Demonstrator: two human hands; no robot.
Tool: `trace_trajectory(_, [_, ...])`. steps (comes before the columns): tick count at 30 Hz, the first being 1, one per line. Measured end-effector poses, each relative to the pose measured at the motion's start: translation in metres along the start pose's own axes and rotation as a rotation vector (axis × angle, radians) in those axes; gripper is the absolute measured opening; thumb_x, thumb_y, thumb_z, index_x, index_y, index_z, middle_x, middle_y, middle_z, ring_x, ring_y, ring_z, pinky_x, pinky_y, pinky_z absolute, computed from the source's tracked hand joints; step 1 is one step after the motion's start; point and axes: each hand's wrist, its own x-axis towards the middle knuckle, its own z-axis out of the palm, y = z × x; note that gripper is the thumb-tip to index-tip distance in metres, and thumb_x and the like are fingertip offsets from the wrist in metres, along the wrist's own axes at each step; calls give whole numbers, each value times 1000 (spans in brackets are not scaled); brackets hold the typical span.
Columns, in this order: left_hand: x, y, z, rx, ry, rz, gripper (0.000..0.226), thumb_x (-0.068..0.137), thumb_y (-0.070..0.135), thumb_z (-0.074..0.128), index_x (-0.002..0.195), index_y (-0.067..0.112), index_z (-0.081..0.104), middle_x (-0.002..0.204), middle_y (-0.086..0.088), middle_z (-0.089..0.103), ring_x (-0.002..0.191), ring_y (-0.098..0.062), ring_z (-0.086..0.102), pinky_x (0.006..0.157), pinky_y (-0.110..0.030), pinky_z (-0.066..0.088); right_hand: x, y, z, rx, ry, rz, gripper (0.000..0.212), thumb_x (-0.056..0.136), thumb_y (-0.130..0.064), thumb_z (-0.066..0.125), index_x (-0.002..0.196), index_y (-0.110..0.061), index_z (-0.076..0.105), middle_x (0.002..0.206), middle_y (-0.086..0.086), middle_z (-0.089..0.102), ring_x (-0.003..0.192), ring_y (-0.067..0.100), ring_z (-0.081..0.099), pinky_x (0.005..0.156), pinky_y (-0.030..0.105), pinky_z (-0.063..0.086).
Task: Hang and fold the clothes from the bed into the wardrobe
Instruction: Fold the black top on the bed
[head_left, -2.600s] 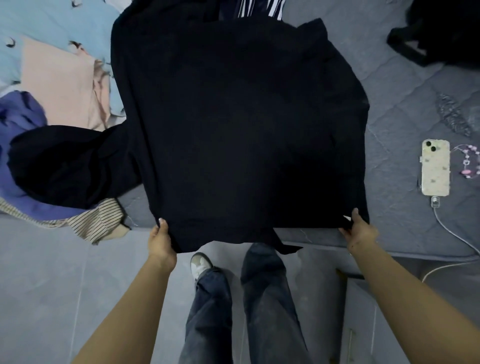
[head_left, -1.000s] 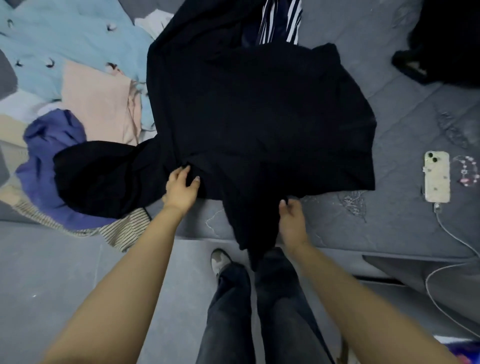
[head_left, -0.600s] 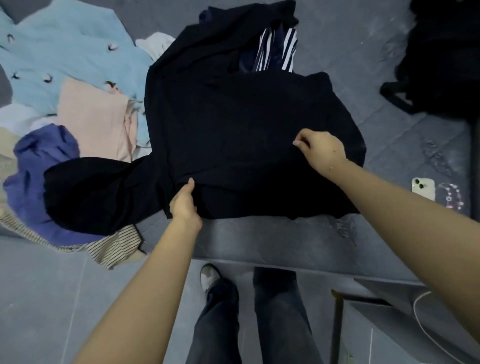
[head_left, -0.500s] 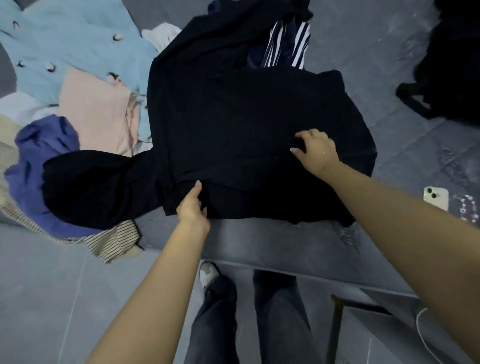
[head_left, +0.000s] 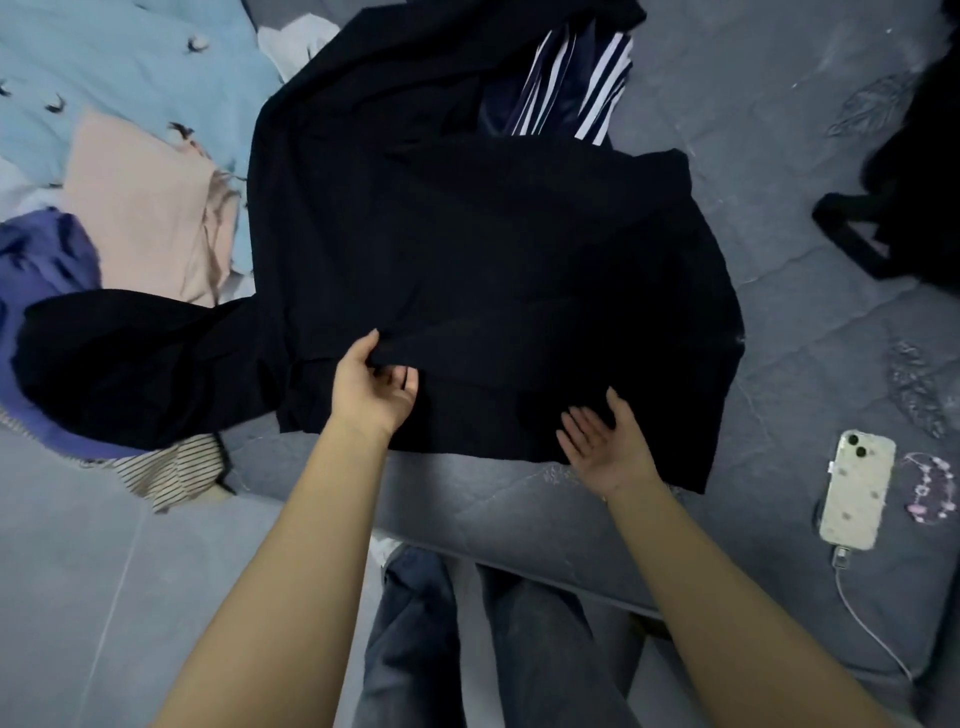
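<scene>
- The black top (head_left: 467, 291) lies spread on the grey bed (head_left: 519, 519), near its front edge, one sleeve trailing toward 9 o'clock over the purple garment (head_left: 41, 260).
- The left hand (head_left: 371, 387) pinches a fold at the top's lower middle — thumb over the cloth, fingers beneath.
- The right hand (head_left: 602, 447) lies wide and flat, palm up, on the hem at 5 o'clock, holding nothing.
- To fold well, I'd draw the pinched fold straight across and press the hem flat.
- Keep clear of the phone (head_left: 857, 488) at 3 o'clock — its cable could snag.
</scene>
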Motion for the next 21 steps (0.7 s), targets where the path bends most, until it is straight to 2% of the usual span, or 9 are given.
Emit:
trace_trajectory(3, [-13,-5,-16,-56,-96,-8,45,83,7,60,128,6,58,124,-14,65,113,-29,65,100,-42,50,2,-5,8,71,140,3,61,90,-47,64,137,-12,48,126,8,56,121,22,55,97,36,48])
trace_trajectory(6, [-23,-11,-37,-88,-174,0,48,75,5,59,123,3,60,122,-16,66,114,-30,64,101,-41,50,-3,-6,7,149,256,-62,49,95,-38,59,136,-12,50,135,8,53,122,21,54,99,33,49])
trace_trajectory(9, [-25,-16,-55,-50,-196,11,31,78,6,59,108,2,66,118,-12,69,106,-24,68,100,-31,50,-10,-7,-7,134,215,-160,26,98,-28,56,110,-5,60,123,9,59,116,21,57,95,33,50])
trace_trajectory(11, [-22,-19,-62,-34,-198,25,28,90,10,55,115,2,65,122,-12,68,111,-23,67,99,-30,51,-19,-11,-19,159,173,-251,19,99,-22,55,90,-5,58,106,10,63,110,23,61,92,34,52])
trace_trajectory(15, [-9,-21,-70,-8,-159,88,35,99,15,49,131,6,56,126,-11,66,114,-23,65,89,-35,54,-32,-28,-51,390,20,-388,15,86,-5,53,76,-15,56,83,3,59,93,21,60,102,37,47])
trace_trajectory(17, [-2,-24,-72,25,-121,87,35,99,15,48,133,7,54,127,-12,65,115,-24,64,89,-36,53,-29,-34,-66,454,-59,-363,16,83,0,50,81,-14,59,87,2,62,94,21,60,101,34,47])
trace_trajectory(19, [3,-29,-73,45,-70,69,38,100,16,49,136,7,52,131,-13,62,119,-26,60,94,-38,50,-25,-29,-78,411,-84,-275,24,84,3,47,91,-14,63,94,3,64,91,19,62,97,30,50])
trace_trajectory(21, [5,-29,-75,57,-31,74,40,99,17,50,138,8,50,134,-13,60,121,-26,58,94,-39,49,-20,-20,-85,361,-86,-156,28,86,5,47,101,-13,63,105,5,64,97,19,63,98,31,49])
